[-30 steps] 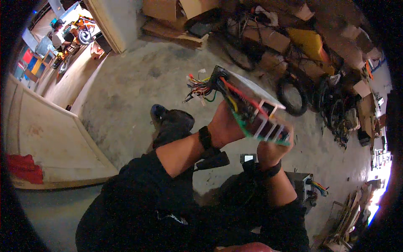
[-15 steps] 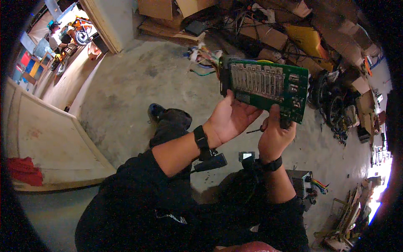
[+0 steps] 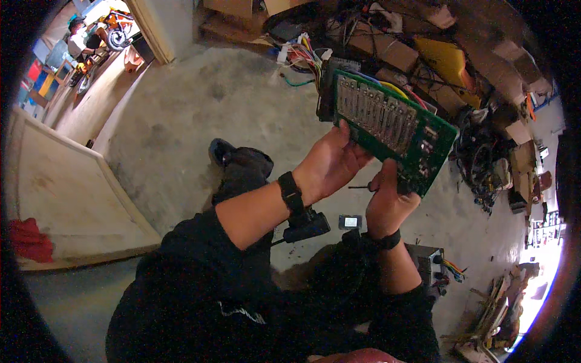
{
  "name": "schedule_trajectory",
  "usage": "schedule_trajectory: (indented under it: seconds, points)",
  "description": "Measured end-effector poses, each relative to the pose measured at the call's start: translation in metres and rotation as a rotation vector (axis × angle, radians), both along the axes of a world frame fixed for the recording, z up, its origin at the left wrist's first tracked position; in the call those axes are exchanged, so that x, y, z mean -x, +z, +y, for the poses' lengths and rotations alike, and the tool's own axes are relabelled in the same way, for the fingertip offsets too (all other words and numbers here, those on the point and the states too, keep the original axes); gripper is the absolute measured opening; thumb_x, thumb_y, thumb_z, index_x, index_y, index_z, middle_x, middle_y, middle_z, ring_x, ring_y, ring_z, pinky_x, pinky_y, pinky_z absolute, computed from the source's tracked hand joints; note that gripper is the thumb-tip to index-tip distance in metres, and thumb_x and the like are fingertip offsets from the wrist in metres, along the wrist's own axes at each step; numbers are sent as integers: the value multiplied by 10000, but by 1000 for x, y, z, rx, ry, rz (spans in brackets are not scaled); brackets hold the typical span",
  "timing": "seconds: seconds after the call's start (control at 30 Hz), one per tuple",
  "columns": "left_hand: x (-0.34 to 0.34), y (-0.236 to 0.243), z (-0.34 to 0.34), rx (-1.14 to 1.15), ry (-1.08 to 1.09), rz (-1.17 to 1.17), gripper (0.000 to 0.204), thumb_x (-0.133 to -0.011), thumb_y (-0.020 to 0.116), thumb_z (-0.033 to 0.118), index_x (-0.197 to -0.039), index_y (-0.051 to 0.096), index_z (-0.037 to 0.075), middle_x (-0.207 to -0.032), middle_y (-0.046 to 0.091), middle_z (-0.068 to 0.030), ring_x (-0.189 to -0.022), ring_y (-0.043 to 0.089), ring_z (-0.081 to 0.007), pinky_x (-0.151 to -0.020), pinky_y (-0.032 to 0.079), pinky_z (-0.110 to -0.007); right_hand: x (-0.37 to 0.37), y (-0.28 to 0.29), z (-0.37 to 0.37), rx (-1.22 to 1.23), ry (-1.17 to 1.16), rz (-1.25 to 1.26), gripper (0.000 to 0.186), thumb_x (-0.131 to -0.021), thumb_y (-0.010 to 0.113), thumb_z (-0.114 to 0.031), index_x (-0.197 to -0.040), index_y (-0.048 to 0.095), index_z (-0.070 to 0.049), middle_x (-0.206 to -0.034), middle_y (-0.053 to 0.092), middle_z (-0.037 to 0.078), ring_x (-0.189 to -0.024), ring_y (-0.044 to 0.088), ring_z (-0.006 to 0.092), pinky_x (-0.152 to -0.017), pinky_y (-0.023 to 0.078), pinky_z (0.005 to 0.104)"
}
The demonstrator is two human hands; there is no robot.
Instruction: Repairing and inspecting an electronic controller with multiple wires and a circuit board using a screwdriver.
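A green circuit board (image 3: 439, 145), with rows of thick solder on the face toward me, is raised above the floor, its right end tilted down. Along its left end runs a dark housing (image 3: 326, 97), and a bundle of coloured wires (image 3: 305, 57) fans out beyond it. My left hand (image 3: 333, 162) grips the lower left edge, thumb on the near face. My right hand (image 3: 390, 206) pinches the lower edge further right. A thin dark rod (image 3: 359, 187), perhaps a screwdriver shaft, pokes out leftward from the right hand; its other end is hidden.
On the concrete floor lie a small dark module with a pale label (image 3: 350, 222) and a metal box (image 3: 426, 260) with coloured wires. Cardboard, cables and a yellow piece (image 3: 445, 63) are heaped far right. A person (image 3: 78, 39) sits beyond the doorway at far left.
The circuit board has tipped, its right end now lower and further right. Both hands keep their hold on it. The view has shifted slightly.
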State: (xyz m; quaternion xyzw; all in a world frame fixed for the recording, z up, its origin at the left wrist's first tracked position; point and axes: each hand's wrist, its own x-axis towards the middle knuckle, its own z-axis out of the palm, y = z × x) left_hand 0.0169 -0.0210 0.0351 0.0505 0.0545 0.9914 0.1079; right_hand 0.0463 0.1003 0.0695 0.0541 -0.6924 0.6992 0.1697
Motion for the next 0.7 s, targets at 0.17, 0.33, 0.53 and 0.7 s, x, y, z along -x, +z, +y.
schedule_trajectory:
  seconds: [0.17, 0.33, 0.53, 0.7]
  points:
    - [4, 13, -6, 80, 152, 80, 433, -1012, 358, 403, -1319, 438, 108, -1311, 548, -59, -1213, 517, -210, -1032, 410, -386, -8, -2, -12, 158, 35, 62, 105, -862, 683, -31, -925, 603, -6, -726, 616, 34, -571, 547, 104, -502, 442, 254]
    - [4, 20, -13, 83, 138, 96, 423, -1025, 332, 387, -1329, 422, 107, -1323, 533, -60, -1215, 514, -209, -1036, 402, -388, -7, -8, -8, 100, 48, 19, 156, -851, 683, -8, -972, 585, 2, -745, 621, 54, -567, 556, 117, -504, 461, 269]
    - [7, 15, -11, 37, 147, 61, 417, -1025, 354, 364, -1323, 456, 90, -1329, 541, -63, -1229, 506, -215, -1069, 375, -392, -9, -10, -8, 75, 73, -23, 155, -857, 673, -8, -976, 575, 5, -756, 614, 62, -578, 555, 127, -509, 462, 272]
    - [0, 23, -15, 83, 167, 80, 452, -1001, 419, 387, -1324, 487, 79, -1345, 543, -66, -1252, 489, -219, -1114, 329, -386, -12, -11, -7, 54, 114, -39, 170, -864, 666, -15, -1001, 567, 0, -771, 614, 62, -604, 554, 124, -526, 465, 271]
